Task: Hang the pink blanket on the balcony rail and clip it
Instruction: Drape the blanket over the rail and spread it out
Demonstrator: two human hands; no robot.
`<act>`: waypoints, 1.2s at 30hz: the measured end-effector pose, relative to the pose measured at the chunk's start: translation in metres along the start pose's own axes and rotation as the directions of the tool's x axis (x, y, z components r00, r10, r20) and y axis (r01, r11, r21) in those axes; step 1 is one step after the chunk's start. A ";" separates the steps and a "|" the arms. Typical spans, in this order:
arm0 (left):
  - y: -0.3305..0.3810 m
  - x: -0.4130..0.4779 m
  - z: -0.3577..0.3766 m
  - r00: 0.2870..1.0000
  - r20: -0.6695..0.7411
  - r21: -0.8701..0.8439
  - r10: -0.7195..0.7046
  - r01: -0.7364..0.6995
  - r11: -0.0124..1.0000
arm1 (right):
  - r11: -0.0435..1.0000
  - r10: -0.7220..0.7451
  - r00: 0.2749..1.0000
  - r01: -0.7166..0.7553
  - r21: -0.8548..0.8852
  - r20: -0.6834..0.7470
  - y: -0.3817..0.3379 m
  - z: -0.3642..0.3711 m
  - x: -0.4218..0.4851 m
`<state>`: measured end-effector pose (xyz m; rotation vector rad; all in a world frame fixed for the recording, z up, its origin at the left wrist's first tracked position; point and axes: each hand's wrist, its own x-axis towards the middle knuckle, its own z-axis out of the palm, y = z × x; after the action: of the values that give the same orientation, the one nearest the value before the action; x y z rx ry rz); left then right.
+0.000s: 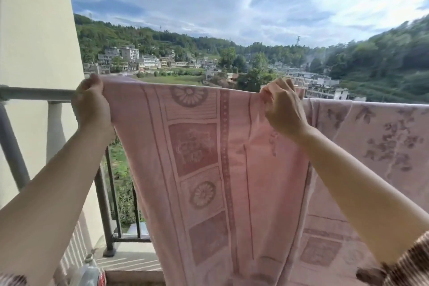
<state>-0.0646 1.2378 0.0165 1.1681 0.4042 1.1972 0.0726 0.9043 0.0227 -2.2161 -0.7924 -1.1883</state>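
The pink blanket [209,158], woven with flower and square patterns, hangs stretched between my two hands at rail height. My left hand [91,102] grips its top left corner, just right of the bare grey balcony rail [37,93]. My right hand [283,107] pinches the top edge further right. The blanket's lower part falls down in front of the railing and hides the rail behind it. No clip is in view.
A paler pink floral cloth [383,137] drapes over the rail to the right. A cream wall [34,30] stands at the left. Dark vertical railing bars [111,193] and a post stand below left. Beyond the rail lie houses and green hills.
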 end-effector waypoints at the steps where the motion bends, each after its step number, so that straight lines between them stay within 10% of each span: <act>1: -0.002 0.007 -0.010 0.997 -0.082 0.018 0.004 -0.002 1.000 | 0.997 -0.068 0.997 0.067 0.024 0.042 -0.010 0.004 -0.001; 8: -0.007 0.044 -0.057 0.930 -0.338 0.161 0.148 -0.099 0.982 | 0.989 0.147 0.989 -0.147 0.025 -0.023 -0.007 0.010 -0.011; 14: -0.023 0.036 -0.062 0.984 0.049 -0.041 -0.172 0.174 0.984 | 0.988 0.140 0.989 -0.142 0.062 0.040 -0.020 0.013 -0.013; 26: -0.011 -0.005 -0.088 0.671 0.544 0.069 -0.504 0.563 0.824 | 0.932 -0.273 0.933 0.196 0.305 0.233 -0.173 0.067 0.022; 31: -0.027 -0.036 -0.081 0.661 0.556 0.236 -0.504 0.456 0.858 | 0.845 -0.355 0.882 0.161 0.510 0.309 -0.260 0.090 0.046; 36: -0.034 -0.048 -0.074 0.753 0.518 0.455 -0.405 0.159 0.876 | 0.885 -0.444 0.799 0.461 0.061 0.406 -0.314 0.108 0.044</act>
<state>-0.1224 1.2348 -0.0577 1.6867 0.3185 0.4234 -0.0640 1.2078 0.0548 -2.4238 -1.5583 -0.9395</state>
